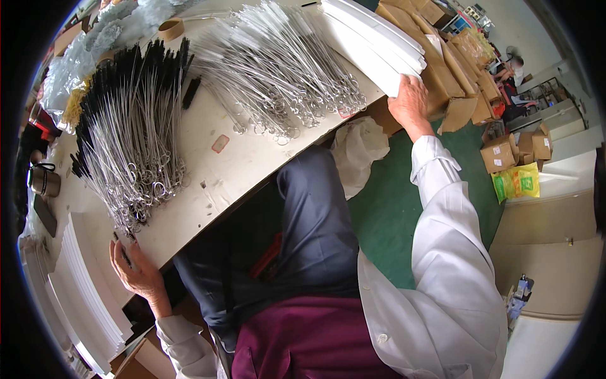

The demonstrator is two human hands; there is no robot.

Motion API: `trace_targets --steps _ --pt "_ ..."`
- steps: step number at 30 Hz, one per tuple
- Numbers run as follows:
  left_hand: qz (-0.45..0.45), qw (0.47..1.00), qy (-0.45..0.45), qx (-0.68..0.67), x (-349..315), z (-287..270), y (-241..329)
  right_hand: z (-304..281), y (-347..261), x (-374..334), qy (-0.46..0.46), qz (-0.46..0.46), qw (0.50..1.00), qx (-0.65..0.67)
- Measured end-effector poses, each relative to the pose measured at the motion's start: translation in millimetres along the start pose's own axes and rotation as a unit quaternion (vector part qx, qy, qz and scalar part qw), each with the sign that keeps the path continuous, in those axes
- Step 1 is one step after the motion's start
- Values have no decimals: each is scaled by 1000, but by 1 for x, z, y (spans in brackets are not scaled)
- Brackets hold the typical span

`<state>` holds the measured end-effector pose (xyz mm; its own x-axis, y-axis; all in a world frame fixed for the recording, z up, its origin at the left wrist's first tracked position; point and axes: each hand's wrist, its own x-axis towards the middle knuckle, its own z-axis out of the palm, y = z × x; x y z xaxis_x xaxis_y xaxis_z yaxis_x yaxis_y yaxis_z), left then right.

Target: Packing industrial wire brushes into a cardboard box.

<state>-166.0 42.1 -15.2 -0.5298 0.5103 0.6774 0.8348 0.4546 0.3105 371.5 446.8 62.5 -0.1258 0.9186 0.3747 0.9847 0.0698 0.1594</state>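
My left hand [137, 276] is at the table's near left edge, fingers curled around a small dark-bristled brush [125, 255]; part of the brush is hidden by the fingers. Just beyond it lies a heap of black-bristled wire brushes [136, 120], their looped wire ends toward me. At the far right of the table, my right hand [410, 104] closes on the end of a stack of long white folded sheets [372, 38]. Between the two hands spreads a second pile of wire brushes [271, 63] with pale bristles and ring ends.
The white table [208, 170] slants across the view above my legs. A roll of brown tape [170, 29] and crumpled clear plastic [120, 28] lie at its back. White strips [82, 278] stand at the left. Cardboard boxes [445, 76] crowd the right end; a whitish bag [358, 155] hangs below.
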Motion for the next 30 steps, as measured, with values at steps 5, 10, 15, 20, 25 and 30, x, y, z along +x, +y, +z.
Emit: trace_targets --steps 5,10,15,20,25,30 --pt "2 1000 -1 0 0 0 1 -6 0 4 -20 26 999 -12" --pt "-3 1000 -1 -3 0 0 3 -17 -2 6 -56 51 997 -21" --pt "-1 1000 0 -4 0 0 5 -17 8 7 -30 12 999 -25" --pt "-10 1000 -2 -7 -1 1 4 -9 18 11 -36 -9 999 -35" --pt "-9 1000 3 -13 -1 3 4 -13 20 7 46 13 999 9" --pt "-5 1000 9 -7 2 -2 3 -25 17 6 61 53 993 89"
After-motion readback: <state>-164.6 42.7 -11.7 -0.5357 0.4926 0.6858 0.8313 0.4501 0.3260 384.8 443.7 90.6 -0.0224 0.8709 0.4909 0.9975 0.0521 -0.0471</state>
